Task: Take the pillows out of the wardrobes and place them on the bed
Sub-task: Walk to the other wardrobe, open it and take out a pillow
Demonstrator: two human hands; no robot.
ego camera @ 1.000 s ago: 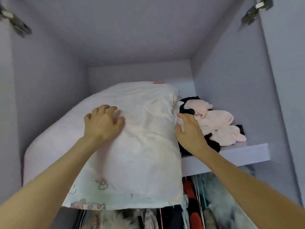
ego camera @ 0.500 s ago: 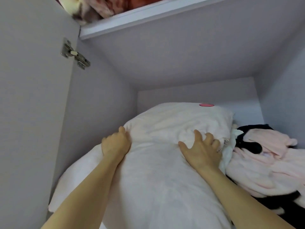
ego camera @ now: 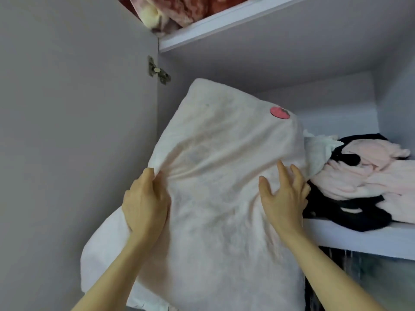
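A pale grey wardrobe fills the view, seen from below: its flat left door stands open on a metal hinge, and the back wall and right side close off a deep compartment. A white shelf runs across the lower right, and another shelf edge slants across the top. On that upper shelf lies a red patterned blanket with a cream lining showing at its end. On the lower shelf, to the right, sits a heap of pale pink and black clothes, touching a bit of white ruffled cloth just beside the pillow. Below the shelf, dark hanging garments show dimly.

The pillow, white with a faint print and a pink round spot near its top edge, is tilted up on end, its upper part within the compartment and its lower part hanging out past the shelf front toward the camera. A second pale layer shows beneath it at the lower left; whether it is another pillow cannot be told.

The left hand clenches a fold of the pillow's left edge, fabric bunched between fingers and thumb. The right hand lies flat against the pillow's face near its right edge, fingers spread and fairly straight, pressing rather than grasping.
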